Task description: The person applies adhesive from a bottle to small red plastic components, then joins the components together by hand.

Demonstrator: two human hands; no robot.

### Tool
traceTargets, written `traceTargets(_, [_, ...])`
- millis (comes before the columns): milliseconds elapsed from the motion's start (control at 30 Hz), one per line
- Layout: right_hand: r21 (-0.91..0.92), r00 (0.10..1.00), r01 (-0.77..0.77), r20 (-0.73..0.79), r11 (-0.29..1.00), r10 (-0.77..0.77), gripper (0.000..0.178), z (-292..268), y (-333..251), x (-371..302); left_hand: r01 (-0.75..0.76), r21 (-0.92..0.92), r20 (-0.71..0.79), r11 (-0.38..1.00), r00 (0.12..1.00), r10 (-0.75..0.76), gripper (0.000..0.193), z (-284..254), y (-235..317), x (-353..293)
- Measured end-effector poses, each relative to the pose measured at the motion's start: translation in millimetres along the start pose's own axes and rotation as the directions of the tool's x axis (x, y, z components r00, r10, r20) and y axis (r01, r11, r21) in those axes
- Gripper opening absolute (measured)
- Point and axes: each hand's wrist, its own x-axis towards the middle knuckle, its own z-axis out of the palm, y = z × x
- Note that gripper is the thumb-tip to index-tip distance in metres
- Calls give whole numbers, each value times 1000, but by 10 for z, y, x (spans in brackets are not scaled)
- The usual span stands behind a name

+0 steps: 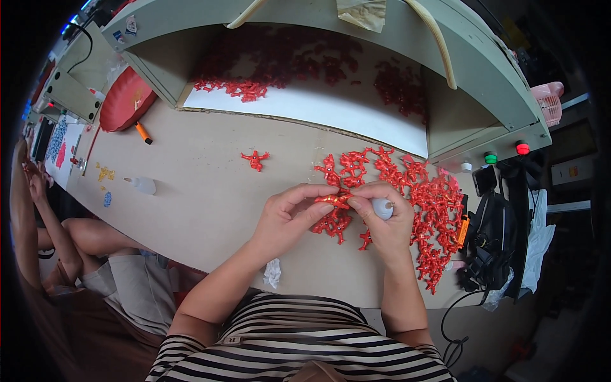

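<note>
A small red figurine with gold-coloured details lies between my two hands over the bench. My left hand is closed on it, thumb and fingers pinching one end. My right hand has its thumb and forefinger at the figurine's other end. Tucked in that same hand is a small translucent squeeze bottle with a narrow tip. Many similar red figurines are heaped just beyond and to the right of my hands, some partly hidden by them. One lone red figurine lies farther left.
A grey-green machine housing arches over a white board with many red pieces. Leftward are a red dish, an orange marker and another bottle. Crumpled tissue lies near me; a black bag sits right. Someone sits at left.
</note>
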Motion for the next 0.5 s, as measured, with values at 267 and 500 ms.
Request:
traceTargets(267, [-146, 999, -17, 27, 989, 21, 16, -19, -15, 7, -165, 128, 5, 978, 986, 165, 24, -18, -48, 22])
traceTargets(500, [-183, 993, 53, 118, 982, -31, 18, -71, -39, 40, 104, -34, 14, 994, 995, -103, 22, -49, 1, 14])
